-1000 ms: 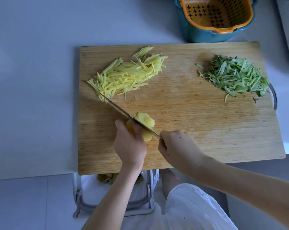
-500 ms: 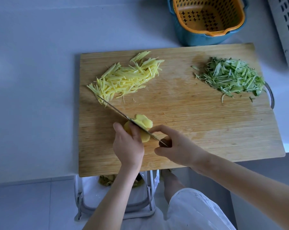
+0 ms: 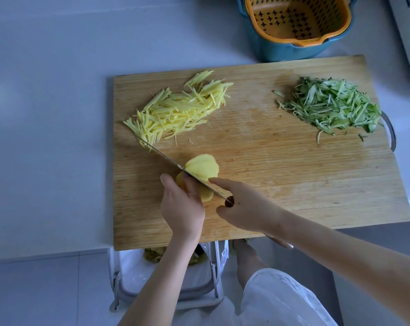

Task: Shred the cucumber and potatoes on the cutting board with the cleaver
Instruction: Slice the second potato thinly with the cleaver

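Part-sliced potato [image 3: 202,169] sits lower left of centre on the board [image 3: 293,184], right btwn the hands. L hand [image 3: 182,205] comes in from below w/ fingers curled over the potato's near end, knuckles against the cleaver [image 3: 166,158]. Blade shows edge-on only, a thin diagonal line from the low tip of the potato shreds [image 3: 178,111] down thru the potato to the R hand [image 3: 246,208], so its width can't be read. Cut slices fan out on the blade's far side. R hand lies over the handle, index finger straight w/ its tip at the slices' edge, thumb stuck out below. Its other fingers are hidden under the palm, so can't tell if they grip. Handle mostly covered. Cucumber shreds [image 3: 331,109] lie upper right on the board, well apart from both hands. At top of frame, an orange basket [image 3: 295,20] in a blue tub [image 3: 281,52] is cut off by the edge. Below the board, a bin [image 3: 133,274] w/ peels is partly hidden by the L arm. Board rests on a grey surface [image 3: 46,114].
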Demonstrator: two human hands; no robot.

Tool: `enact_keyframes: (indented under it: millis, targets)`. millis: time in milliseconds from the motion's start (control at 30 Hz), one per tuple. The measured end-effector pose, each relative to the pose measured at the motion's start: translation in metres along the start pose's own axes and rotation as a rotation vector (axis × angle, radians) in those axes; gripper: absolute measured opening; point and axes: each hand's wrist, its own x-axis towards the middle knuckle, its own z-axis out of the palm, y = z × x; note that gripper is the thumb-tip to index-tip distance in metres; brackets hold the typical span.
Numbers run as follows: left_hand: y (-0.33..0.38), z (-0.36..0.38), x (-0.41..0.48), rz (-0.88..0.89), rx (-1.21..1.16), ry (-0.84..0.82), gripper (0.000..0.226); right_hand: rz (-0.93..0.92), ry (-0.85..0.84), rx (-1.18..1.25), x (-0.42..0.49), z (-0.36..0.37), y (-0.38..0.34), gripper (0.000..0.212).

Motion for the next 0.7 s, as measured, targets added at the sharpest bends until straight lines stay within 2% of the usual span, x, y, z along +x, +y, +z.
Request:
enact_keyframes:
  millis: [100, 167, 233, 567, 700]
  targets:
    - [0.0, 0.0, 0.0, -0.005, 0.009, 0.004, 0.022, -0.02, 0.074, 0.131, -0.006, 0.001, 0.003, 0.053]
    - [0.001, 0.0, 0.0, -0.018, 0.012, 0.008, 0.022, 0.044, 0.013, 0.288, -0.005, -0.003, 0.003, 0.057]
    - [0.001, 0.0, 0.0, -0.026, 0.01, 0.005, 0.022, 0.086, -0.105, 0.34, -0.004, -0.008, 0.002, 0.064]
    - [0.003, 0.001, 0.0, -0.027, 0.016, 0.009, 0.021, 0.222, -0.401, 0.261, 0.02, -0.016, -0.005, 0.087]
    - [0.003, 0.001, 0.0, -0.029, 0.025, 0.018, 0.021, 0.211, -0.361, 0.238, 0.019, -0.015, -0.006, 0.091]
